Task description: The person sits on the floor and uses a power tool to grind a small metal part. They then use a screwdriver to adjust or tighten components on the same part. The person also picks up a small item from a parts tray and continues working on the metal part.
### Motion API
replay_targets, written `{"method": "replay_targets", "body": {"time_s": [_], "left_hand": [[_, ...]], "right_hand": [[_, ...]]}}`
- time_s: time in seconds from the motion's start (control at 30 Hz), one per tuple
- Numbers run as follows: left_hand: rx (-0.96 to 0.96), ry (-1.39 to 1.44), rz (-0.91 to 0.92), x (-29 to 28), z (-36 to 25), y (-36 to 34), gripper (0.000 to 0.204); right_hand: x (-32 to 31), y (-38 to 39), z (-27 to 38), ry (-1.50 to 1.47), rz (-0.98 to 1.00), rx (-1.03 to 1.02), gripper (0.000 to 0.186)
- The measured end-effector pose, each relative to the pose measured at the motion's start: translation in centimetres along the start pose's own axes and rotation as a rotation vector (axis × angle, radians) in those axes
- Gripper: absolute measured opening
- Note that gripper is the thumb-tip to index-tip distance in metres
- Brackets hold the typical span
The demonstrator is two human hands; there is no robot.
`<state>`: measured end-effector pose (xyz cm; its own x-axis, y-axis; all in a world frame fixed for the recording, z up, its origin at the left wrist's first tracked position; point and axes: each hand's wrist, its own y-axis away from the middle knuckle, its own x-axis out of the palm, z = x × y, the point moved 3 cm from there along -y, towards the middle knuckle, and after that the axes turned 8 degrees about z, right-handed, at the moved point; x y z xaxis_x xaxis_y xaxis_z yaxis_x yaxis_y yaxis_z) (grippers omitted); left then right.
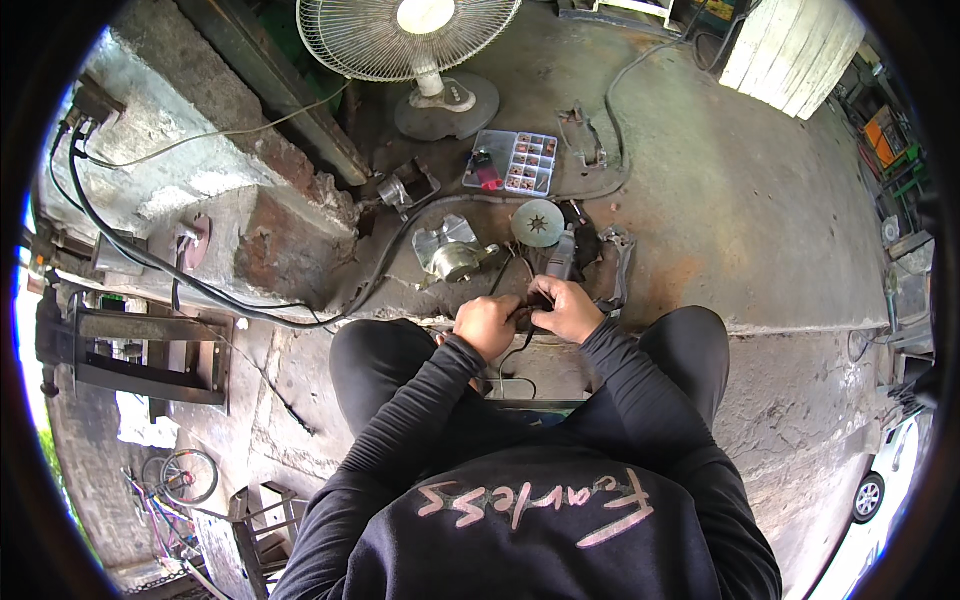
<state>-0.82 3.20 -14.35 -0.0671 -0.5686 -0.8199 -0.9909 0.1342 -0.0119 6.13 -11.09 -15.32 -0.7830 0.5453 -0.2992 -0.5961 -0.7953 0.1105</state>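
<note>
My left hand [483, 326] and my right hand [566, 312] are closed and meet in front of my knees, their fingertips on a small dark piece that I cannot make out, with a black cord hanging below. Just beyond them lies an angle grinder [561, 255] with a pale round disc [538, 223]. Left of it rests a silver metal housing [457, 258]. A grey metal piece [614, 270] is at its right. Farther back is a clear compartment box [530, 162] of small parts, with a red and black item [486, 170] on its left side.
A fan [420, 95] stands at the back, near a concrete pillar [262, 170]. Thick cables [215, 287] cross the floor. A wooden crate [790, 55] is at back right, a metal stand [140, 390] and bicycle [178, 478] at left, a white car [890, 470] at lower right.
</note>
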Motion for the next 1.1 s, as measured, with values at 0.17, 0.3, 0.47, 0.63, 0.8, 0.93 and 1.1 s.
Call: {"method": "replay_targets", "body": {"time_s": [0.17,0.3,0.47,0.63,0.8,0.93,1.1], "left_hand": [[-0.011,-0.078,0.026,0.3,0.4,-0.1,0.011],[0.021,-0.078,-0.022,0.4,0.4,-0.1,0.012],[-0.003,-0.14,0.014,0.5,0.5,-0.2,0.013],[-0.001,-0.116,0.034,0.6,0.8,-0.2,0.013],[-0.008,0.162,-0.032,0.2,1.0,-0.2,0.013],[-0.074,0.434,-0.115,0.3,1.4,-0.6,0.011],[-0.129,0.609,-0.133,0.5,2.2,-0.7,0.012]], "right_hand": [[-0.5,0.2,1.3,0.277,-0.02,-0.094,0.03],[-0.5,0.3,2.1,0.468,-0.022,-0.116,0.033],[-0.5,0.2,2.1,0.543,-0.014,-0.086,0.036],[-0.5,0.2,0.7,0.446,0.007,-0.034,0.037],[-0.2,0.1,-0.7,-0.192,-0.037,-0.146,0.027],[-1.1,0.2,-1.3,-0.143,-0.13,-0.013,0.021],[-1.9,0.6,-0.2,0.257,-0.205,-0.11,0.017]]}}
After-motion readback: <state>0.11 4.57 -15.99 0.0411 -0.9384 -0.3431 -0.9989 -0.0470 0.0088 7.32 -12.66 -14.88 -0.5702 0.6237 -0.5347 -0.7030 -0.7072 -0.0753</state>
